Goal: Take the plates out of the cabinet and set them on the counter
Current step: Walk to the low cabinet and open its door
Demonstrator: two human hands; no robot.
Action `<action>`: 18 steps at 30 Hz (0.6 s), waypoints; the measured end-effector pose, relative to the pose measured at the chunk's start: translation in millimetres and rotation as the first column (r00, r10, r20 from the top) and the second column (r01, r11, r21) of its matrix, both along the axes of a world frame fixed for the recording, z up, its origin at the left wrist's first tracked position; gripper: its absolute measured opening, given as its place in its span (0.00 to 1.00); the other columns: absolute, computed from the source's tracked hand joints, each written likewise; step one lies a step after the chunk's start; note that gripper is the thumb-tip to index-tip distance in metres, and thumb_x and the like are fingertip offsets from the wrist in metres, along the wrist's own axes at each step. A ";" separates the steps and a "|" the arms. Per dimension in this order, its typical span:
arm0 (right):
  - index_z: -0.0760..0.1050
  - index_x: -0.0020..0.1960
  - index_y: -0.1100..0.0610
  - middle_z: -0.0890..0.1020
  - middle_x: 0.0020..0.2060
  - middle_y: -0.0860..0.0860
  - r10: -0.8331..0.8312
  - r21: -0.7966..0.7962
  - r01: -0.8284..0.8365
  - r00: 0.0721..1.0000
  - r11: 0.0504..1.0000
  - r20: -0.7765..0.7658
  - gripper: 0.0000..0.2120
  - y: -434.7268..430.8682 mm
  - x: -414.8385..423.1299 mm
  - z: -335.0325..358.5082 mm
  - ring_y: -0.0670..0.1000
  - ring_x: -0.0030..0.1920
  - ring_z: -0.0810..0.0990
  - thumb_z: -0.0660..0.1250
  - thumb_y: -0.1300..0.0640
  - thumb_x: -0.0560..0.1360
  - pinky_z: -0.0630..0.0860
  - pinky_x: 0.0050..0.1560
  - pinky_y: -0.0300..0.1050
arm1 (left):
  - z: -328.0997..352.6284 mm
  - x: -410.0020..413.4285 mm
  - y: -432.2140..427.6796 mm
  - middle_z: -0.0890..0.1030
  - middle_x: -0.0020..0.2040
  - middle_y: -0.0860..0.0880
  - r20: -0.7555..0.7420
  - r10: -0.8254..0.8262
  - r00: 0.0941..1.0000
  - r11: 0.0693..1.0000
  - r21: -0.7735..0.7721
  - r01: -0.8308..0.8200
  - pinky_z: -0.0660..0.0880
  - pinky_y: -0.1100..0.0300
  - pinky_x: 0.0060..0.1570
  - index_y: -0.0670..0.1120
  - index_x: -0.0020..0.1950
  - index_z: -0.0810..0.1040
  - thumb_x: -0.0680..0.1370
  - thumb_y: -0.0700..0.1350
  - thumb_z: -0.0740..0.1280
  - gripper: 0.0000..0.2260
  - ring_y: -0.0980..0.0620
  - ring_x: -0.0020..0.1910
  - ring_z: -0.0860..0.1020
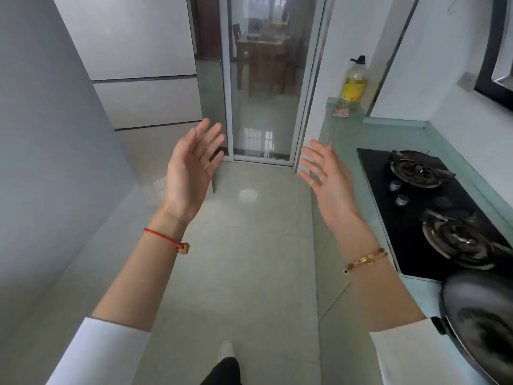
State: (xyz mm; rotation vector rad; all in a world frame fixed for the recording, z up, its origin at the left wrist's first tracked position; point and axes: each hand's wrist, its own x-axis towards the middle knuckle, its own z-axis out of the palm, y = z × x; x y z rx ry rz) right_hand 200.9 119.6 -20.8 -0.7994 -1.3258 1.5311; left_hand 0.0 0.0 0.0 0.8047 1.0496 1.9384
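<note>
My left hand [191, 168] and my right hand [327, 179] are both raised in front of me over the kitchen floor, palms facing each other, fingers spread, holding nothing. A pale green counter [347, 134] runs along the right side, just beside my right hand. No plates and no open cabinet are in view. White cabinet or fridge fronts [144, 79] stand at the left back.
A black two-burner gas hob [433, 207] is set into the counter. A dark wok [483, 323] sits at its near end. A yellow-labelled oil bottle [354, 84] stands at the far end. A glass sliding door [266, 79] lies ahead. A grey wall is on the left.
</note>
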 end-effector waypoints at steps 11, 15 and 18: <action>0.72 0.70 0.53 0.80 0.63 0.46 -0.015 -0.022 0.016 0.999 1.000 0.045 0.22 93.4 -71.1 -19.6 0.46 0.64 0.78 0.52 0.44 0.83 0.73 0.68 0.47 | -24.9 -73.8 103.1 0.76 0.71 0.47 0.082 -0.030 0.996 0.999 -0.011 0.031 0.65 0.50 0.75 0.45 0.76 0.67 0.85 0.51 0.53 0.22 0.51 0.71 0.75; 0.72 0.70 0.53 0.80 0.63 0.47 -0.026 -0.032 0.027 0.999 0.999 0.045 0.22 140.0 -113.3 -21.0 0.47 0.64 0.78 0.52 0.44 0.83 0.74 0.66 0.46 | -22.9 -118.7 152.1 0.77 0.71 0.47 0.076 -0.038 0.996 0.999 -0.019 0.040 0.66 0.50 0.75 0.45 0.76 0.68 0.85 0.50 0.52 0.21 0.51 0.70 0.75; 0.72 0.70 0.53 0.80 0.63 0.48 -0.043 -0.038 0.044 0.999 0.998 0.029 0.22 172.9 -142.3 -23.4 0.48 0.64 0.78 0.51 0.44 0.83 0.75 0.64 0.46 | -24.5 -150.7 186.9 0.76 0.72 0.47 0.067 -0.056 0.996 0.998 -0.014 0.057 0.66 0.50 0.75 0.45 0.76 0.68 0.85 0.50 0.52 0.21 0.50 0.71 0.75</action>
